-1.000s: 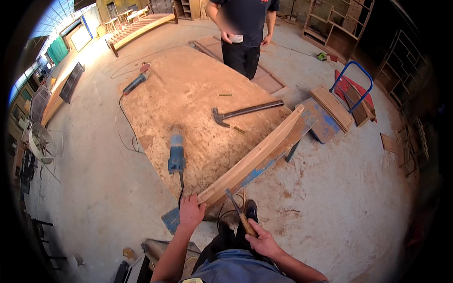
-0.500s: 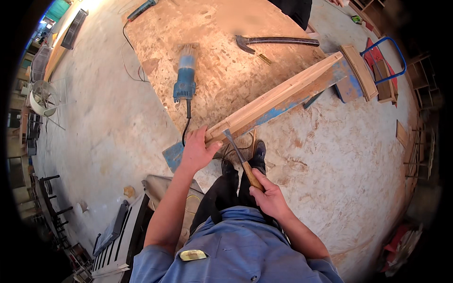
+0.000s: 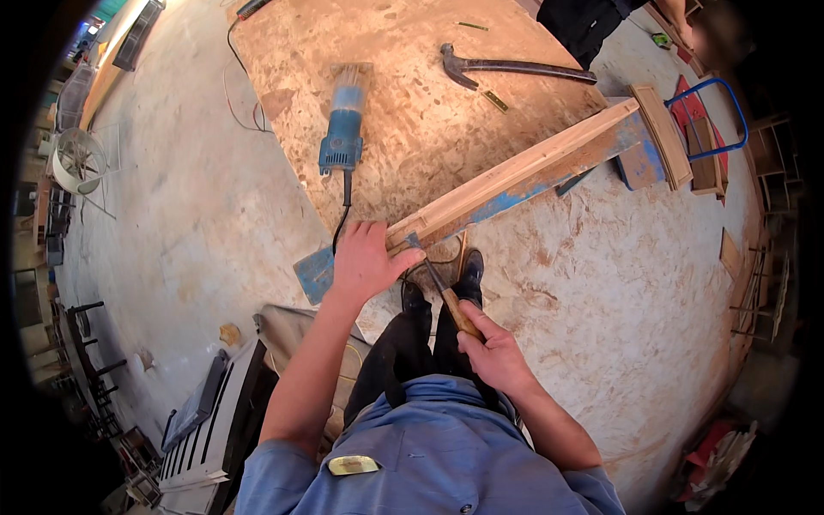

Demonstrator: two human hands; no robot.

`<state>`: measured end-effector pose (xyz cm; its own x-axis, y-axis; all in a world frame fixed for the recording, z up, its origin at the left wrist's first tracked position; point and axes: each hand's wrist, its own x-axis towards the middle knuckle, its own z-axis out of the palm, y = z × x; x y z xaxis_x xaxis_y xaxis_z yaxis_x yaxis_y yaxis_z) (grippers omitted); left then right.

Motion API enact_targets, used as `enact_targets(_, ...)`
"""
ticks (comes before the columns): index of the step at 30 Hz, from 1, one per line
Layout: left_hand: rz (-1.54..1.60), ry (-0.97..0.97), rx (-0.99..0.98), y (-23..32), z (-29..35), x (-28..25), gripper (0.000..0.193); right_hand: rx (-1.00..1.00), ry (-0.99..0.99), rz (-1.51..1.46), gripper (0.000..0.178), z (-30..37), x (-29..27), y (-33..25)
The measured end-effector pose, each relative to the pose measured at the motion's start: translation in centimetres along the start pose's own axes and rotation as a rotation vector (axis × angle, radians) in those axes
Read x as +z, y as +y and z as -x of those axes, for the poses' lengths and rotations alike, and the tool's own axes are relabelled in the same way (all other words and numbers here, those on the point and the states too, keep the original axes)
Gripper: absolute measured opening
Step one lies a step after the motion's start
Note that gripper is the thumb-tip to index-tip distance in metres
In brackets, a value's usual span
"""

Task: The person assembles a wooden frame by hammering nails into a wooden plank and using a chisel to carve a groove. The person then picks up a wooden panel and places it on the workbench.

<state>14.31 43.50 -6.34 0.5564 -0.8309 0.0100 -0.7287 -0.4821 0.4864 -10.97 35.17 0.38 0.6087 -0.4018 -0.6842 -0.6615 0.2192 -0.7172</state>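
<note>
A long pale wooden strip [image 3: 524, 172], with a groove along it, lies slantwise along the near edge of the worktable. Around its near left end my left hand [image 3: 369, 264] is closed, the thumb stretched out to the chisel's blade. My right hand [image 3: 496, 348] grips the wooden handle of a chisel [image 3: 455, 311]. The blade slants up from that hand, and its tip meets the side of the strip close to my left hand. Whether the edge cuts into the wood is too small to tell.
On the worktable [image 3: 292, 94] are a blue power tool [image 3: 343, 137] with a cord, a claw hammer [image 3: 524, 69] and small brass-coloured hinge-like pieces [image 3: 494, 100]. A blue-painted beam [image 3: 316, 273] lies under the strip. A person in dark clothes [image 3: 588, 26] stands beyond the table.
My left thumb has moved right, onto the chisel's blade. The chisel remains at the strip's side in my right hand. The person at the far side shows more, and the view has shifted slightly.
</note>
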Motion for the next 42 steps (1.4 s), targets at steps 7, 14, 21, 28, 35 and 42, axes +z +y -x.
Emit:
enact_targets(7, 0.049, -0.266, -0.148, 0.3, -2.1, -1.4, 0.065, 0.004, 0.04, 0.098, 0.051, 0.2, -0.1, -1.1)
enact_targets(14, 0.121, -0.293, -0.165, 0.2, -2.6, -1.2, 0.064, 0.013, 0.071, 0.125, 0.05, -0.2, 0.3, -0.8)
enact_targets(21, 0.014, -0.138, -0.061, -0.1, -2.0, 0.0, 0.056, -0.038, 0.12, 0.05, 0.05, -0.9, 1.6, 0.9)
enact_targets(28, 0.01, -0.111, -0.057, -0.2, -1.9, 0.4, 0.05, -0.098, 0.165, 0.017, 0.048, -1.3, 2.8, 1.4)
enact_targets(35, 0.059, -0.067, -0.053, -0.4, -1.8, 0.8, 0.046, 0.019, 0.124, 0.047, 0.049, -2.3, 2.9, 0.1)
enact_targets(42, -0.021, -0.073, -0.047, -0.5, -2.0, 0.5, 0.054, -0.142, 0.126, -0.014, 0.051, -2.6, 1.8, 2.2)
